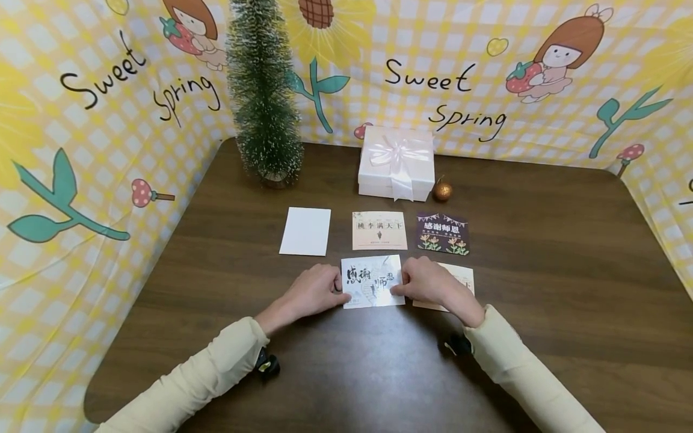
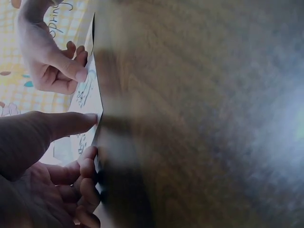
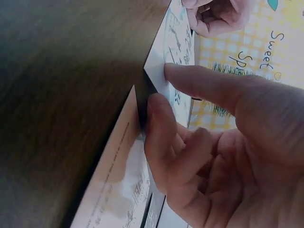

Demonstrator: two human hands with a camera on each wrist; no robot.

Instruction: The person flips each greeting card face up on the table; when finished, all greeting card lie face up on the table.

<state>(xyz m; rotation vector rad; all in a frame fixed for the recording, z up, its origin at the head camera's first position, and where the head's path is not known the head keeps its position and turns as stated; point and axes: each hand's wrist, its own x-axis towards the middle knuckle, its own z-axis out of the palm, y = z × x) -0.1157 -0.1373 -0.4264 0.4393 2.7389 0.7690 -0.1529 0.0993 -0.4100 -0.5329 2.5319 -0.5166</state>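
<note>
A pale grey-white greeting card (image 1: 370,294) with dark brush lettering lies face up at the middle of the table. My left hand (image 1: 316,290) pinches its left edge, the thumb on the face and the fingers at the side. On the opposite edge my right hand (image 1: 430,280) has the same kind of pinch, with its thumb on the face in the right wrist view. Below my right wrist a beige card (image 1: 467,276) is partly hidden by the hand; its printed face (image 3: 109,175) shows near the fingers in the right wrist view.
Behind the hands, a white card (image 1: 305,231), a beige lettered card (image 1: 379,234) and a purple card (image 1: 443,234) form a row. Farther back stand a small green tree (image 1: 267,120), a white ribboned gift box (image 1: 396,180) and a copper ball ornament (image 1: 442,192). Patterned cloth (image 1: 346,102) borders the table.
</note>
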